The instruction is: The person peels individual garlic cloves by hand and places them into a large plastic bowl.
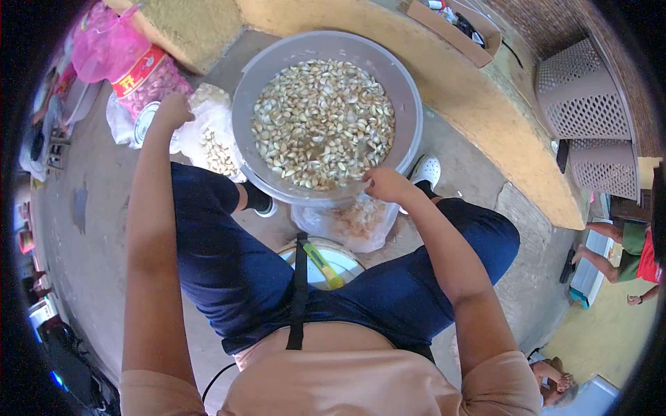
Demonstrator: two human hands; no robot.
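Note:
A large grey tub (243, 139) holds many pale garlic-like cloves (322, 114) in what looks like water. My right hand (383, 186) is at the tub's near right rim, fingers pinched together; whatever is between them is too small to name. My left hand (175, 111) reaches out to the left, above a white plastic bag (198, 135) of pale cloves, its fingers mostly hidden. A round white lid (144, 123) lies just beside it. Below the tub, a clear bag (361, 223) contains brownish peelings. A green-handled tool (321, 265) rests on a white lid (340, 258) between my legs.
Pink net bags (149, 80) stand at the upper left. A cardboard box (458, 31) sits on the low yellow wall (485, 118). Grey perforated chairs (586, 104) are at the upper right. Another person (635, 243) is at the far right, and another person's arms show lower right.

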